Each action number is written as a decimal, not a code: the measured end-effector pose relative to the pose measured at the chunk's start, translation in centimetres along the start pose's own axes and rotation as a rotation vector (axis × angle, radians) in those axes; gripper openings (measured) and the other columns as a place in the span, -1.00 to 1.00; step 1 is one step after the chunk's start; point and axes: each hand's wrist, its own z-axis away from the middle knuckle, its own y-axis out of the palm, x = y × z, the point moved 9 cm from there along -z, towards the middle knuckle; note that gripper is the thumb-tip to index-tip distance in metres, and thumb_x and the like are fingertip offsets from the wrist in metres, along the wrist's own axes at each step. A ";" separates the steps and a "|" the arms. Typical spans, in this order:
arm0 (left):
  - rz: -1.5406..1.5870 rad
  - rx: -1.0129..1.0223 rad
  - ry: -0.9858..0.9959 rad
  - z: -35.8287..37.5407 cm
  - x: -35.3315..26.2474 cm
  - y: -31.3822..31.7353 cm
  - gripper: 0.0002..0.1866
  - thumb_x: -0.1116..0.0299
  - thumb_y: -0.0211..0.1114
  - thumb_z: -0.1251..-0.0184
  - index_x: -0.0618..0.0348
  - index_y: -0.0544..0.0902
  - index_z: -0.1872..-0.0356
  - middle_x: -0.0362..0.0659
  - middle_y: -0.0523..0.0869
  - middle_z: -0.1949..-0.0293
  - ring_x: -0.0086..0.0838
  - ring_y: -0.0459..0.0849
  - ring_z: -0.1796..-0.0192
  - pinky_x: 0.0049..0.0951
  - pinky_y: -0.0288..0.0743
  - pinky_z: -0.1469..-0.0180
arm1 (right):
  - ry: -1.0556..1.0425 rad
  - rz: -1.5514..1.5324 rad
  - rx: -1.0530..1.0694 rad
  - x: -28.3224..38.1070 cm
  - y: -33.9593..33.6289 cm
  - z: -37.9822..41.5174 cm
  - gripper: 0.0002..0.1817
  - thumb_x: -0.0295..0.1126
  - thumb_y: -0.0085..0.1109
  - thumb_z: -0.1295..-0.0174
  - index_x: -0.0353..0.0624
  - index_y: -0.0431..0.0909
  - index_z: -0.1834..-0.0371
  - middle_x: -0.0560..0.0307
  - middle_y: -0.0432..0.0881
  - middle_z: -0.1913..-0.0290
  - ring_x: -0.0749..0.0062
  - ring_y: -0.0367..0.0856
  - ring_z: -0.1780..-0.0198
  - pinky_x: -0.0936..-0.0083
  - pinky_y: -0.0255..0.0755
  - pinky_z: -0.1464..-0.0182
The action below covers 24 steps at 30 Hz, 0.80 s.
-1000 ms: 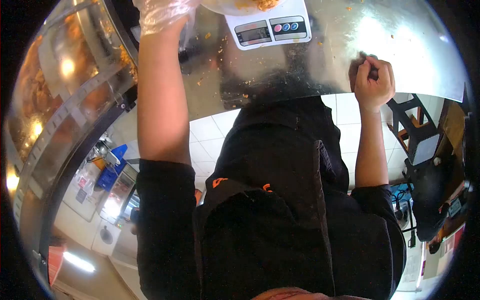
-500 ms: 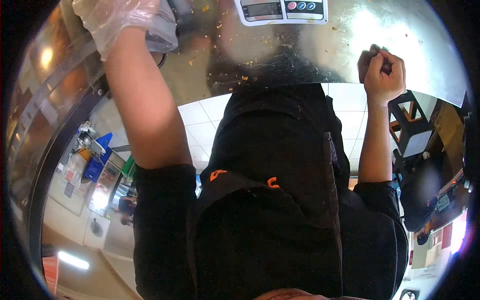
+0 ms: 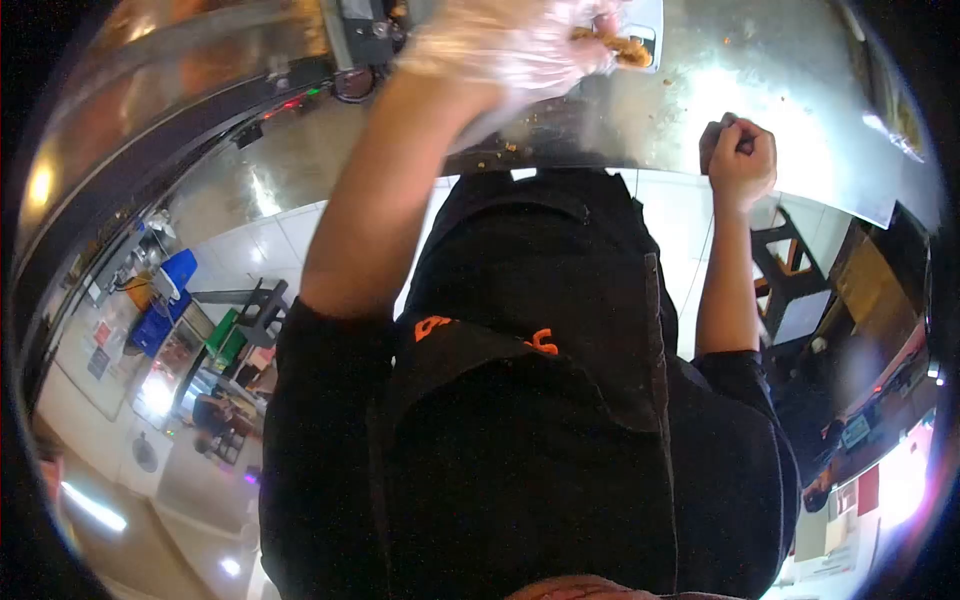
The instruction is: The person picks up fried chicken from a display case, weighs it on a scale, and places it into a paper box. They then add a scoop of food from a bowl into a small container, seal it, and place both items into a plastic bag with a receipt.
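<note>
Orange lettering (image 3: 545, 342) on black clothing (image 3: 520, 440), no full word legible. My gloved left hand (image 3: 510, 45) has swung right since last frame, fingers pinching a breaded food piece (image 3: 630, 50) by the scale (image 3: 652, 18), long axis sideways, right end nearer me. Right hand (image 3: 743, 165): loosely curled at the surface (image 3: 690, 110), contents can't tell.
</note>
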 end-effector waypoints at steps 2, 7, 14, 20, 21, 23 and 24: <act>-0.243 -0.245 -0.079 -0.3 1.5 0.6 -0.67 0.20 0.57 0.03 0.14 0.68 0.32 -0.10 0.72 0.30 -0.28 0.70 0.17 -0.17 0.57 0.05 | -0.020 -0.010 -0.004 0.9 -0.4 -0.1 -0.93 -0.33 0.28 -0.12 -0.04 0.68 0.44 0.14 0.66 0.40 0.26 0.63 0.44 0.35 0.49 0.38; -0.432 -0.568 -0.141 1.7 0.5 -3.6 -0.81 0.35 0.50 -0.05 0.06 0.69 0.31 -0.08 0.74 0.31 -0.23 0.73 0.23 -0.26 0.60 0.16 | -0.016 -0.015 0.014 1.7 -1.1 -0.3 -0.95 -0.36 0.25 -0.11 -0.03 0.67 0.44 0.15 0.64 0.43 0.20 0.63 0.40 0.29 0.48 0.33; -0.306 -0.579 0.062 13.5 -4.9 -9.3 -0.73 0.43 0.45 0.01 0.10 0.65 0.22 -0.10 0.66 0.18 -0.13 0.64 0.16 -0.12 0.51 0.16 | 0.030 -0.102 0.021 0.8 -0.9 0.0 -0.88 -0.32 0.28 -0.16 -0.11 0.67 0.36 0.08 0.66 0.34 0.21 0.64 0.33 0.34 0.52 0.23; -0.646 -1.346 0.139 29.0 -6.7 -25.3 -0.72 0.36 0.57 -0.02 0.08 0.63 0.29 -0.15 0.68 0.26 -0.27 0.67 0.25 -0.30 0.53 0.20 | 0.083 -0.409 -0.134 3.0 -3.1 1.7 -0.89 -0.53 0.15 -0.28 -0.28 0.64 0.19 0.10 0.68 0.32 0.44 0.60 0.31 0.48 0.52 0.22; -0.729 -1.423 0.129 30.1 -6.4 -28.6 -0.72 0.38 0.57 -0.02 0.09 0.63 0.29 -0.15 0.68 0.26 -0.28 0.67 0.26 -0.29 0.53 0.20 | 0.050 -0.397 -0.102 5.6 -3.8 2.0 -0.89 -0.54 0.15 -0.29 -0.28 0.64 0.19 0.14 0.66 0.34 0.50 0.56 0.33 0.54 0.47 0.26; -0.828 -1.418 0.082 29.4 -6.1 -35.0 -0.75 0.33 0.56 -0.05 0.10 0.66 0.29 -0.12 0.69 0.24 -0.23 0.65 0.23 -0.30 0.53 0.18 | 0.004 -0.450 -0.063 12.0 -5.1 2.7 -0.92 -0.53 0.16 -0.29 -0.27 0.62 0.23 0.25 0.55 0.43 0.62 0.44 0.40 0.63 0.36 0.31; -0.823 -1.462 0.066 29.0 -5.1 -37.4 -0.69 0.26 0.58 0.02 0.11 0.67 0.30 -0.10 0.69 0.20 -0.18 0.66 0.16 -0.24 0.53 0.14 | -0.070 -0.553 -0.050 15.5 -5.1 3.1 -0.94 -0.54 0.16 -0.27 -0.27 0.61 0.24 0.25 0.54 0.43 0.63 0.42 0.41 0.64 0.35 0.31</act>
